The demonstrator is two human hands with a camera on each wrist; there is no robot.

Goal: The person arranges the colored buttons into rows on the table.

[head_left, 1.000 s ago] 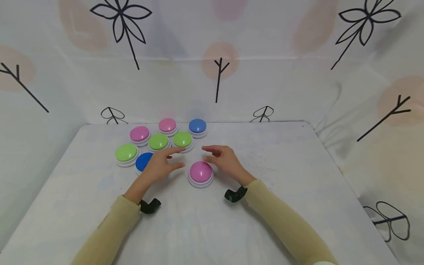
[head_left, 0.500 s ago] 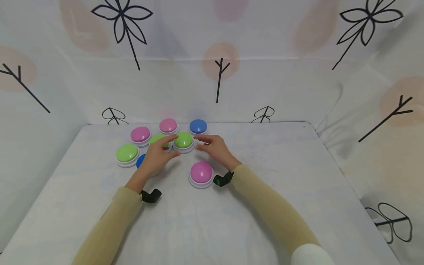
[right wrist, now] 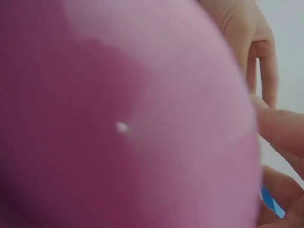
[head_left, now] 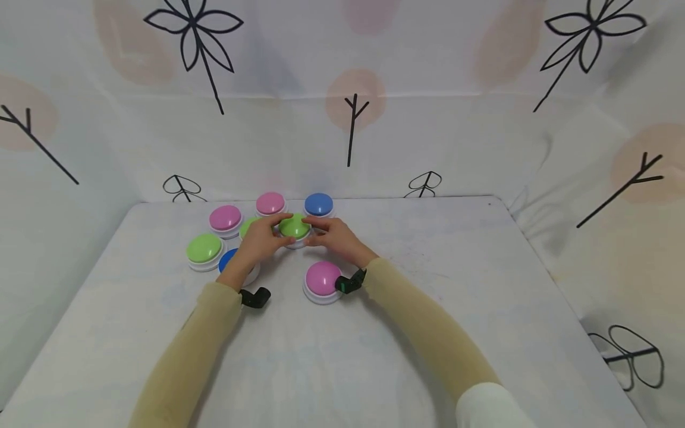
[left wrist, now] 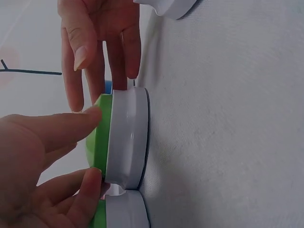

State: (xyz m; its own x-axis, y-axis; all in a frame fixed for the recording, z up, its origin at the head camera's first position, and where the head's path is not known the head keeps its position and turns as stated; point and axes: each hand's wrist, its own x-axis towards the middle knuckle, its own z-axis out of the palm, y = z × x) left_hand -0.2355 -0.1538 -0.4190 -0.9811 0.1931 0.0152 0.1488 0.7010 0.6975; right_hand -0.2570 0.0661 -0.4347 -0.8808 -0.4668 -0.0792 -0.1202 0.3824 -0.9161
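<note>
A green-domed push button (head_left: 295, 226) with a white base stands on the table between the hands. My left hand (head_left: 262, 239) reaches it from the left; in the left wrist view its thumb and bent fingertips meet the edge of the green dome (left wrist: 101, 137). From the right comes my right hand (head_left: 338, 239), fingers spread and extended beside the same button; contact there is unclear. Nearer the person, a pink button (head_left: 323, 277) stands under the right wrist. Its dome (right wrist: 142, 114) fills most of the right wrist view and partly hides the hands.
A blue button (head_left: 319, 204) stands behind the green one. To the left are two pink buttons (head_left: 270, 203), (head_left: 225, 217), two more green ones and a blue button (head_left: 227, 260) partly covered by the left hand. A patterned cloth wall (head_left: 299, 142) rises behind the white table (head_left: 374, 368).
Both hands have moved from above the near pink button to the green button farther back and closed in on its sides. The buttons have stayed put.
</note>
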